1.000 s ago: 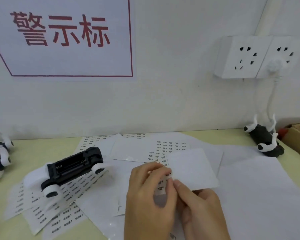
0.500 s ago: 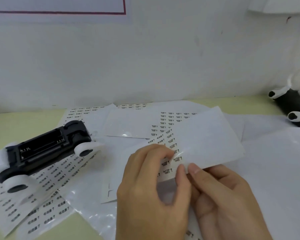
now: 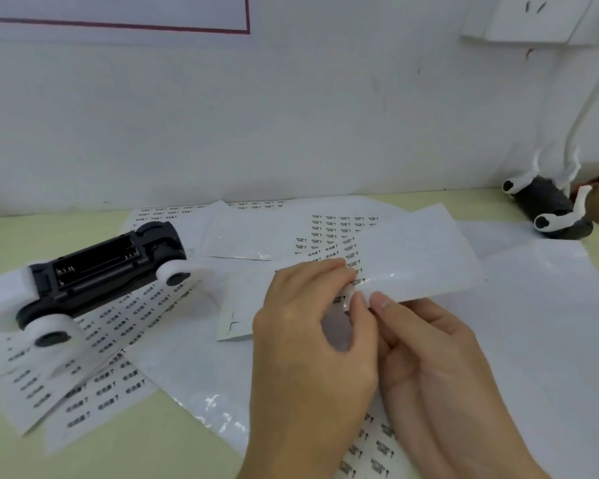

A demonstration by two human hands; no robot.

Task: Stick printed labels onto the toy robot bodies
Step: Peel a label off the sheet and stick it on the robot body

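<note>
You are at the peeling stage: your left hand (image 3: 308, 340) and right hand (image 3: 440, 368) meet at six o'clock, fingers and thumbs curled, pinching the near edge of a label sheet (image 3: 415, 254) lifted off the table (image 3: 125, 454). Your left thumb and forefinger seem to be working one small printed label loose. No label that I can see sits on a body yet. The toy robot body (image 3: 97, 271), black with white wheels, lies at nine o'clock on its back over other printed sheets (image 3: 94, 375), battery bay up and untouched. A second toy robot (image 3: 547, 209) waits at two o'clock by the wall. Both look still to do. The label print is too small to read; the red-bordered sign (image 3: 118, 12) at eleven o'clock shows no legible writing here
</note>
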